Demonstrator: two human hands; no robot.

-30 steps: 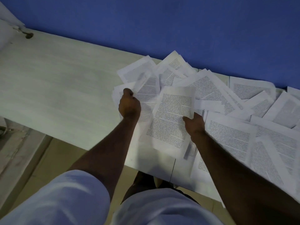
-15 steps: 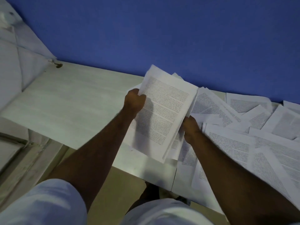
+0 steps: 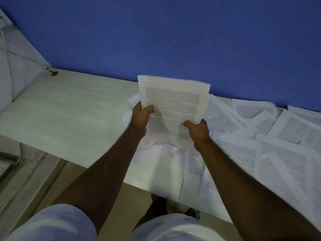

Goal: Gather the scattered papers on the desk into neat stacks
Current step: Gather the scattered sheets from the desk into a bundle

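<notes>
Papers [image 3: 271,136] lay scattered over the right half of the surface [image 3: 69,115], overlapping one another from the middle out toward 3 o'clock, while the left half toward 9 o'clock was bare. I had both arms stretched forward over the near edge, and between them I held a small sheaf of printed sheets [image 3: 173,105] lifted off the pile, standing nearly upright with the text facing me and its top edge against the blue wall [image 3: 173,32] at 12 o'clock.

My left hand [image 3: 141,117] was closed on the sheaf's left edge, thumb laid across the front of the page and the fingers hidden behind it. My right hand [image 3: 198,130] was closed on the lower right corner, thumb on the printed face, fingers wrapped behind. The bottom margin of the sheaf hung loose below both hands, just above the sheets lying flat under it.

Half a second earlier the same sheaf had been tilted, its top leaning toward 1 o'clock, with my left hand gripping its upper left edge and my right hand lower along the right side. By this moment I had squared it up so its sides ran almost straight toward 12 o'clock, and the sheets looked more evenly aligned. A second before, it had been flat on the pile with my hands pressed down on the paper.
</notes>
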